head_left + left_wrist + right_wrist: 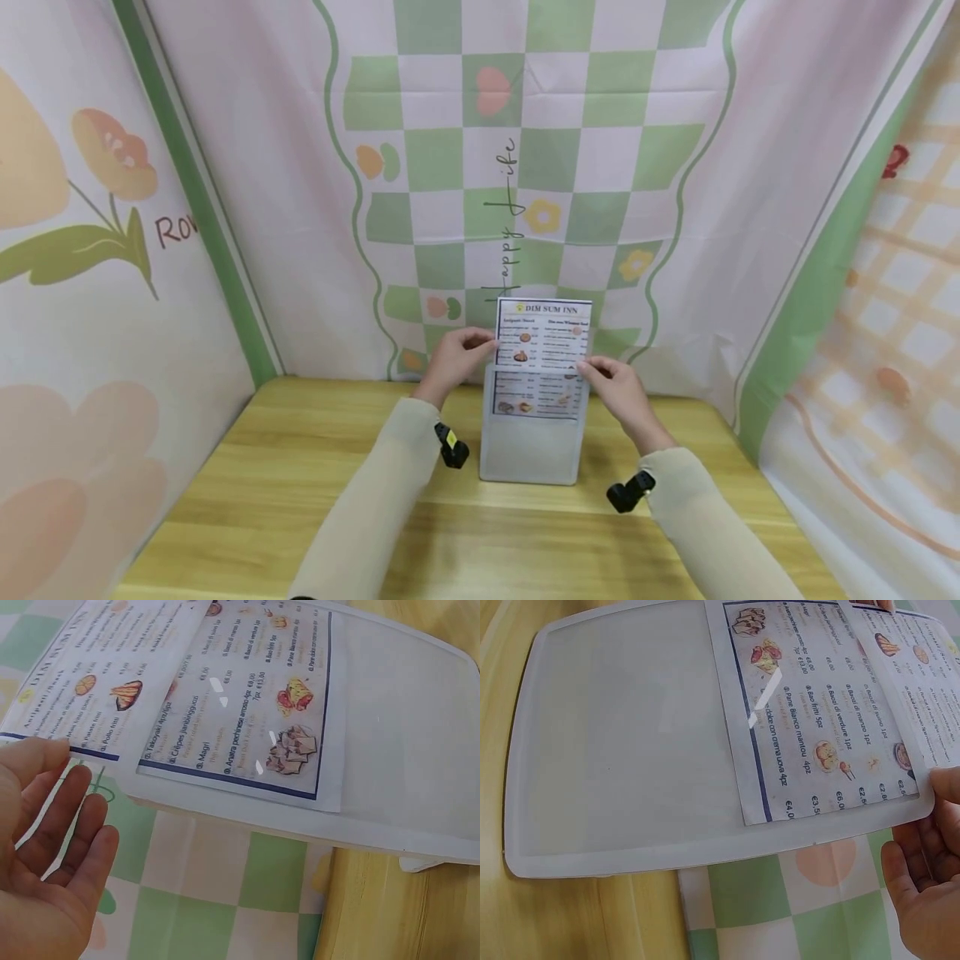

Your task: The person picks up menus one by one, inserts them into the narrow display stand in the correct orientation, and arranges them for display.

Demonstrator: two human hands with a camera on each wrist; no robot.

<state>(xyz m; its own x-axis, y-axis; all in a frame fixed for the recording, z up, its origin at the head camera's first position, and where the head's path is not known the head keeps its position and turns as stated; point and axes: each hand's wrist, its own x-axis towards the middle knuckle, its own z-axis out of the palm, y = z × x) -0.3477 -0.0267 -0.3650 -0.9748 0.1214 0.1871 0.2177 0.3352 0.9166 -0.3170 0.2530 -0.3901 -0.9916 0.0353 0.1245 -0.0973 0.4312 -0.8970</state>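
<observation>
A printed menu sheet (pixel 545 333) headed "DIM SUM INN" is partly inside a clear sign holder (pixel 531 450) with a white frame, which stands on the table. The sheet's upper part sticks out above the holder's top edge; its lower edge lies about midway down inside. My left hand (pixel 457 360) pinches the sheet's left edge between thumb and forefinger, the other fingers loosely bent, as the left wrist view shows. On the opposite side my right hand (pixel 621 392) pinches the sheet's right edge, close to the holder's top corner. The right fingertips are partly hidden behind the sheet and holder.
The wood-grain table (pixel 315 483) carries the holder near its back edge. Behind it hangs a green-and-white checked curtain (pixel 427 158), close to both hands. Printed fabric walls (pixel 97 333) enclose the left and right sides.
</observation>
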